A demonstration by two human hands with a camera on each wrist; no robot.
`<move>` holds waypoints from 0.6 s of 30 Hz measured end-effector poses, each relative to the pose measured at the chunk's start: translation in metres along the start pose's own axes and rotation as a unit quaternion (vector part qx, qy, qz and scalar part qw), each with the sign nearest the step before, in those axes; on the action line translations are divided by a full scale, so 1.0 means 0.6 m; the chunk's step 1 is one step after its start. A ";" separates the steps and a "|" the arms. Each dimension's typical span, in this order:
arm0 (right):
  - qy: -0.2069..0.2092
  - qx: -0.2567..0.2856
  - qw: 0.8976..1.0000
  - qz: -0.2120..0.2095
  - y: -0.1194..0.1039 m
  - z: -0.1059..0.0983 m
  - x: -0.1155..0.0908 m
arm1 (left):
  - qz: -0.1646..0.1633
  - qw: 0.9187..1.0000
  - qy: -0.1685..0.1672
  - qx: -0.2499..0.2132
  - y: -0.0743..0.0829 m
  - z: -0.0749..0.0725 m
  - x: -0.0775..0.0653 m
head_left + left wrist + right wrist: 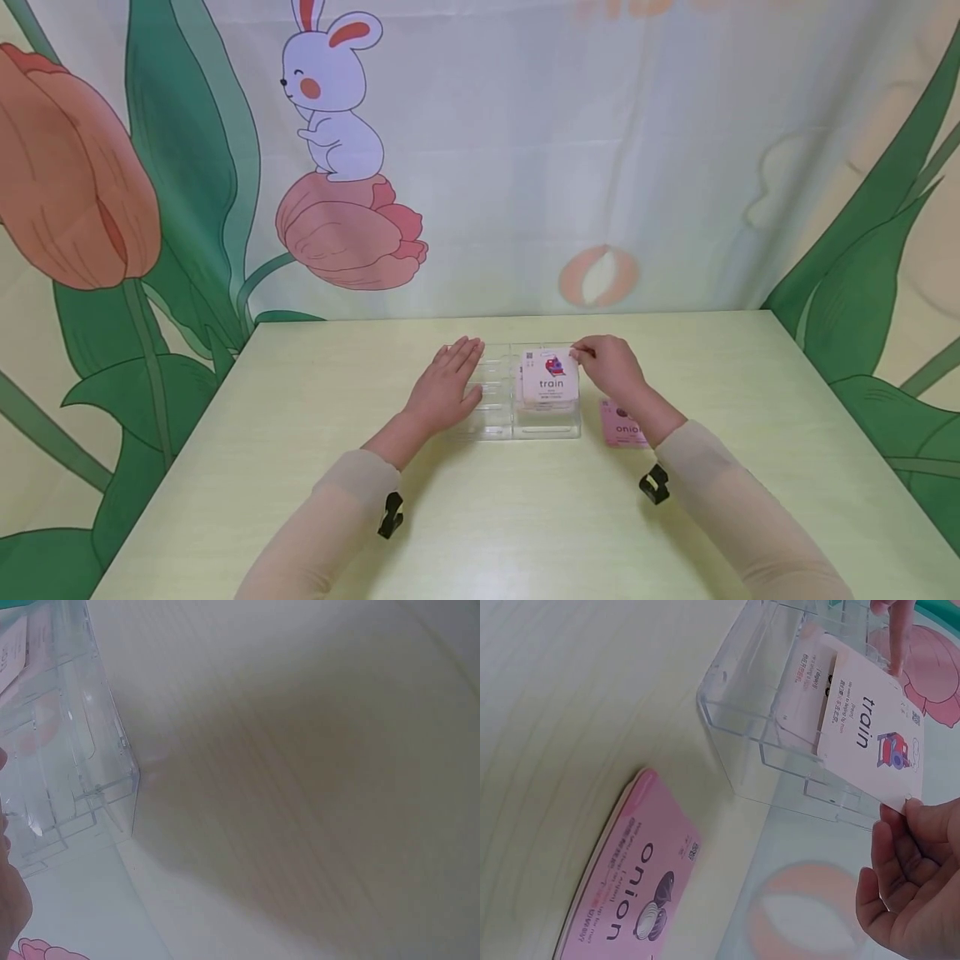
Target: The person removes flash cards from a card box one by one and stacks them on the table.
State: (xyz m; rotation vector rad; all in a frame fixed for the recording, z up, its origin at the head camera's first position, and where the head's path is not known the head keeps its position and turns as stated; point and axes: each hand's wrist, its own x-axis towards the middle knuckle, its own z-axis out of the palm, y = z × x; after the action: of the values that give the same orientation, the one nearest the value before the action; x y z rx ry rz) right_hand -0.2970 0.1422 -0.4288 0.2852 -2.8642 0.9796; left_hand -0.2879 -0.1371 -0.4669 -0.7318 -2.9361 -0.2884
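My right hand (611,364) pinches the corner of a white "train" card (551,377) between thumb and finger. In the right wrist view that card (874,735) leans in a clear plastic card rack (739,724), in front of another pale card (804,694) mostly covered by it. My left hand (444,390) lies over the rack's left half with its fingers extended. Seen from the left wrist, the rack's stepped clear wall (90,776) stands beside the hand's edge (11,900).
A small stack of pink cards with "onion" (641,889) on top lies on the table just right of the rack, partly behind my right forearm in the head view. Behind the pale wooden table (480,517) hangs a printed cloth (510,167) with a rabbit and tulips.
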 end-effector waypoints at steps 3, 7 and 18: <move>0.000 0.008 1.000 0.006 -0.002 -0.001 0.001 | 0.001 1.000 0.001 -0.002 0.000 0.000 -0.001; -0.001 0.011 1.000 0.013 -0.002 -0.001 0.003 | 0.003 1.000 0.002 0.000 -0.001 0.000 -0.001; -0.006 0.022 0.999 0.035 -0.004 -0.001 0.006 | 0.005 1.000 0.008 -0.005 -0.002 0.001 -0.001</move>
State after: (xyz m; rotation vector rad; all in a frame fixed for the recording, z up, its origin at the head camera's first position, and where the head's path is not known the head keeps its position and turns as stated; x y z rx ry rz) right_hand -0.3002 0.1401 -0.4261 0.1951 -2.8850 1.0584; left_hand -0.2881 -0.1382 -0.4680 -0.7416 -2.9172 -0.3079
